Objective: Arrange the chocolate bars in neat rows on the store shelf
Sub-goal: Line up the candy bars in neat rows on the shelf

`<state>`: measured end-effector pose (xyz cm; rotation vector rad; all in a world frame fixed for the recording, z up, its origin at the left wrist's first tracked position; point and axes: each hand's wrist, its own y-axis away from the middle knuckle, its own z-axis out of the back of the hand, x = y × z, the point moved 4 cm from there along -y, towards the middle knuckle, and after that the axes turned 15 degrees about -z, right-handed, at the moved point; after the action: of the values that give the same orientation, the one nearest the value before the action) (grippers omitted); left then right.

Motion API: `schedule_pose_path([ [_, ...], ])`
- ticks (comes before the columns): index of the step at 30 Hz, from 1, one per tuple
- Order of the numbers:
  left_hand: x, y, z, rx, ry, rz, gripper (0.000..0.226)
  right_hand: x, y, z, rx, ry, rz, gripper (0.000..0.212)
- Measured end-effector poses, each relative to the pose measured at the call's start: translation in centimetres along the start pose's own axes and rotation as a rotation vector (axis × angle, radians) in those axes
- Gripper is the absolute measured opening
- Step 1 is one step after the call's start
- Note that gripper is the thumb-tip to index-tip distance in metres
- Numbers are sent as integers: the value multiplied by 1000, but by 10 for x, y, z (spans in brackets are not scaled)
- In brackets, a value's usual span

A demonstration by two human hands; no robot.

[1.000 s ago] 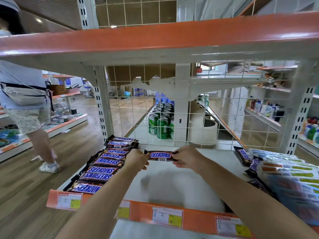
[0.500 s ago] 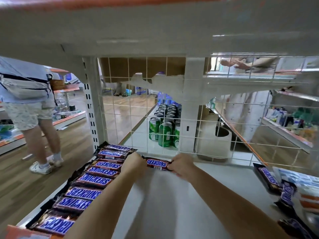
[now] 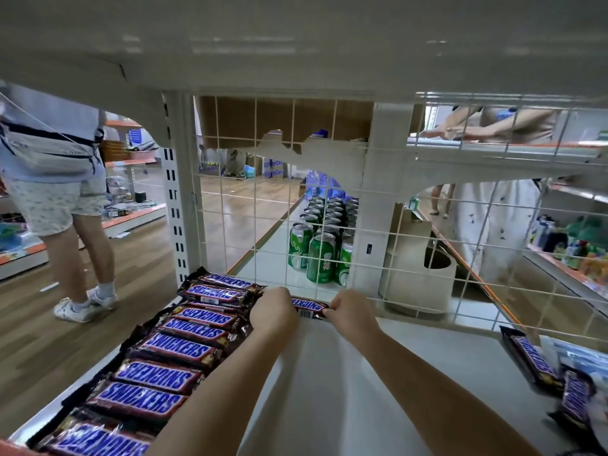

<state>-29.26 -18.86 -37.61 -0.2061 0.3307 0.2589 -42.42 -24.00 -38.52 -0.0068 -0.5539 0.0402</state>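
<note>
Running along the back of the white shelf [image 3: 378, 383], a wire grid panel [image 3: 329, 205] forms the stop against which stock is aligned. On the shelf's left side lies a finished column of chocolate bars [image 3: 171, 353], each bar crosswise and overlapping the next, reaching from the front edge to the grid. At the right edge lie loose bars [image 3: 533, 360], unsorted and at mixed angles.

The single bar [image 3: 309, 306] being placed sits low at the back of the shelf, just beside the column's far end and close to the grid. Whether it already touches the shelf cannot be told.

Handling judgement: the bar is light and fairly stiff along its length, but the glossy wrapper is probably slippery and the crimped end flaps are limp. Holding the body near each end gives better control of alignment than holding the flaps.

Grip: the left hand [image 3: 273, 312] is curled closed over the bar's left end, hiding it. The right hand [image 3: 353, 312] pinches the bar's right end, fingertips [image 3: 334, 307] on the wrapper. Both hands are closed on the bar; neither holds anything else.
</note>
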Motion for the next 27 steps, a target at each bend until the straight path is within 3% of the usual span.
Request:
schedule_pose_path([
  [9,-5,21,13,-32,50,-123,14,-8,14,30,-3,33,4,19],
  [12,-13,37,19,-18,35,-199,11,-17,29,52,19,78,63,29],
  [17,-43,76,16,6,26,-320,31,-48,66,91,51,120,88,27],
  [27,-117,152,-7,63,17,-524,36,-121,138,148,61,104,-22,25],
])
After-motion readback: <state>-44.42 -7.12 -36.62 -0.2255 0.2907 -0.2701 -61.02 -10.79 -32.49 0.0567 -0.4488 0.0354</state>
